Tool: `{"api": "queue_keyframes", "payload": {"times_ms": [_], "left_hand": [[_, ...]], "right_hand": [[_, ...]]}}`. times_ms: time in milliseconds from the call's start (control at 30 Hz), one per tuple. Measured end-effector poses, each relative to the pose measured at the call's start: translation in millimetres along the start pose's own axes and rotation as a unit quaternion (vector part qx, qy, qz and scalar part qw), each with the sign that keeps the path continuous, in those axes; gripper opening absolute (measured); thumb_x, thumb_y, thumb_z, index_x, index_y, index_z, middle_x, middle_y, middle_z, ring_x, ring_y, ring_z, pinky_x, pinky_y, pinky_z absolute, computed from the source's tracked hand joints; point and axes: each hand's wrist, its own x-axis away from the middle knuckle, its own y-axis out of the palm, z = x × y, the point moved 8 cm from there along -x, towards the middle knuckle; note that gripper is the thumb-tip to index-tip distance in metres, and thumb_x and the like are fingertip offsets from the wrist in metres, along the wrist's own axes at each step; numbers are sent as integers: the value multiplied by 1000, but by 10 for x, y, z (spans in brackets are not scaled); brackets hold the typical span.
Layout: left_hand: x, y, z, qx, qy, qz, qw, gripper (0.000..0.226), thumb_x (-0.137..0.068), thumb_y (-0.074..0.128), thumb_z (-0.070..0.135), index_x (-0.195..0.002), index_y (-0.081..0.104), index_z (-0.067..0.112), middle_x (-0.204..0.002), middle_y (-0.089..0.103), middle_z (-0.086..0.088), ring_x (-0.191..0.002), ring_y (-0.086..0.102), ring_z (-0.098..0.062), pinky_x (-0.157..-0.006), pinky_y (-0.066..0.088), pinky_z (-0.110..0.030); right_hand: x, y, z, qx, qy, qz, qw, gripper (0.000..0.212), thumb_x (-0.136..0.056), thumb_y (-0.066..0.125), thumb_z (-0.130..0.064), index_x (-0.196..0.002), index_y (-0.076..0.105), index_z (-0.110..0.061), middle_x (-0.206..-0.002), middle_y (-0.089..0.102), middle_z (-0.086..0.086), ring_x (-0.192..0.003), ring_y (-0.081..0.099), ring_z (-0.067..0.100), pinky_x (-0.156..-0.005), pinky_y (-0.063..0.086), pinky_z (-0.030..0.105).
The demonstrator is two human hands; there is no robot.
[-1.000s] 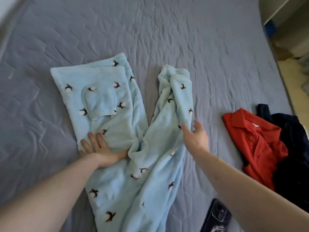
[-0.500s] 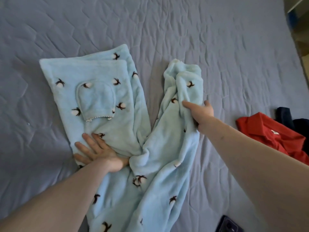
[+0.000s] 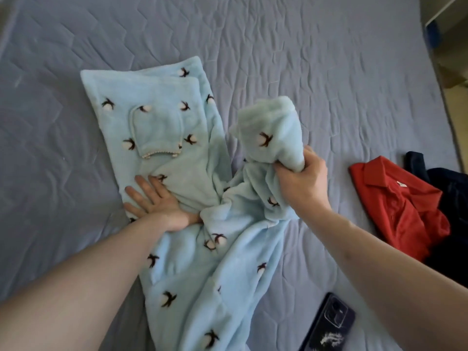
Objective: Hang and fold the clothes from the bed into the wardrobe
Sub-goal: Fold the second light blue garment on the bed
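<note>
A light-blue fleece garment with a dark cotton-flower print and a small pocket lies spread on the grey-blue bed. My left hand presses flat, fingers straight, on its folded left part just below the pocket. My right hand grips a bunched fold of the garment's right part and holds it lifted off the bed, so the cloth stands up in a lump above my fist.
A red polo shirt lies at the right of the bed, with a dark navy garment beside and partly under it. A dark phone lies near the bottom edge. Wardrobe or furniture edges show at the top right.
My right hand reached up along the right part of the garment, closed round it and lifted it into a bunch. My left hand stayed pressed flat on the left part.
</note>
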Motion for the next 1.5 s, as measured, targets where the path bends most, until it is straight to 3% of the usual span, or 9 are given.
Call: {"api": "queue_keyframes", "payload": {"times_ms": [100,200,367,567,767,933,1100,1333,1500], "left_hand": [[113,-86,-148,5,124,54,991,180,-14,51,109,-143,-48,32,-149,-57,5,-149,-38,-31,-116,-23,-52],[382,-320,-515,109,206,89,968,145,-45,76,91,-163,15,32,-172,-3,10,-159,0,-18,-127,6,-40],[1029,-520,-1016,173,274,146,935,47,-74,90,28,-116,71,19,-118,66,5,-114,65,-19,-95,46,-27],[1976,-102,-916,60,400,76,911,73,-72,77,22,-141,54,25,-141,53,7,-130,54,-14,-111,41,-27],[2215,284,-605,-5,375,-7,927,110,-75,75,47,-161,7,40,-159,30,8,-144,38,-18,-114,42,-39],[2434,353,-587,-95,327,33,940,26,-89,58,50,-108,60,32,-102,69,7,-99,67,-25,-80,55,-38],[2820,545,-881,166,244,37,955,45,-82,59,58,-66,54,16,-61,65,5,-64,65,-19,-59,49,-40],[2656,753,-1004,-130,244,-103,955,40,-78,68,58,-59,62,23,-62,64,10,-69,67,-14,-59,46,-26],[2398,59,-911,12,217,144,965,30,-73,65,57,-89,64,31,-89,66,14,-85,66,-12,-72,54,-30]], "right_hand": [[411,31,-218,22,-95,-54,994,30,-76,77,-8,-60,59,-26,-85,57,-11,-73,57,7,-60,46,17],[911,88,-263,97,-155,-137,974,26,-72,76,4,-78,74,-21,-93,57,-9,-86,58,11,-71,48,24],[1857,195,-171,222,-218,-286,906,48,-62,72,9,-96,80,-24,-100,62,-4,-92,58,23,-83,45,35],[2650,180,260,320,-84,-366,870,41,-82,65,-16,-119,71,-35,-137,53,-13,-131,44,19,-119,23,31],[2839,111,171,180,44,-294,938,36,-84,62,-11,-110,74,-33,-141,48,-21,-134,41,6,-112,32,21],[2776,171,-45,184,-14,-367,911,27,-85,59,-6,-91,65,-32,-135,49,-28,-116,57,7,-92,49,29],[2716,6,12,160,45,-355,920,52,-80,49,6,-108,72,-31,-158,30,-18,-146,30,5,-112,34,24],[3074,-124,408,121,233,-396,880,49,-102,48,-19,-149,48,-32,-169,14,-4,-155,14,17,-125,14,37],[3313,-100,557,-73,412,-240,876,51,-85,72,-61,-132,56,-50,-152,44,-6,-138,47,21,-117,39,48]]}}
